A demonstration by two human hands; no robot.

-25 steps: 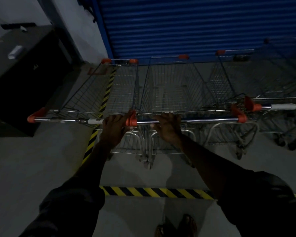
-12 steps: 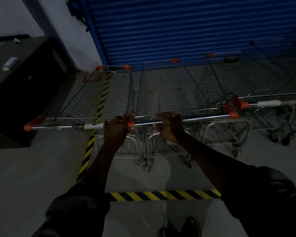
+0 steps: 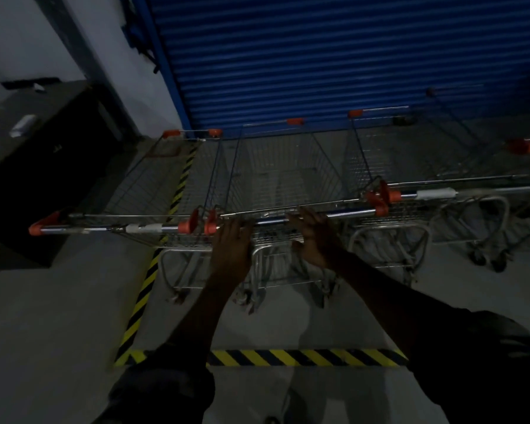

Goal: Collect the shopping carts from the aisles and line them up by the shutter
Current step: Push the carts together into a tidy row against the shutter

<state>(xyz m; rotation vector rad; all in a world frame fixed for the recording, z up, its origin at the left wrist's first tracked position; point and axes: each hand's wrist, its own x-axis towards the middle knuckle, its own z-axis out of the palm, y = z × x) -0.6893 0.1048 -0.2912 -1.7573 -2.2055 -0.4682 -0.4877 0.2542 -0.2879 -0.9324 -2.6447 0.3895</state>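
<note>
Several wire shopping carts with orange handle caps stand side by side, noses toward the blue shutter [image 3: 318, 56]. The middle cart [image 3: 282, 175] is right in front of me, and its handle bar [image 3: 343, 213] runs level with the left cart's handle [image 3: 104, 229]. My left hand [image 3: 231, 241] lies on the middle bar just right of its orange cap, fingers curled over it. My right hand [image 3: 314, 237] is at the same bar with fingers spread and thumb apart, only the fingertips reaching it. A right cart [image 3: 435, 194] stands slightly further forward.
A black cabinet [image 3: 43, 166] stands against the wall at the left, close to the left cart. Yellow-black hazard tape [image 3: 288, 358] crosses the floor near my feet, and another strip [image 3: 172, 206] runs under the left cart. One more cart [image 3: 527, 146] is at the far right.
My left hand slid from the joint between the two handles onto the middle cart's bar. My right hand's fingers opened from their grip. The view shifted left.
</note>
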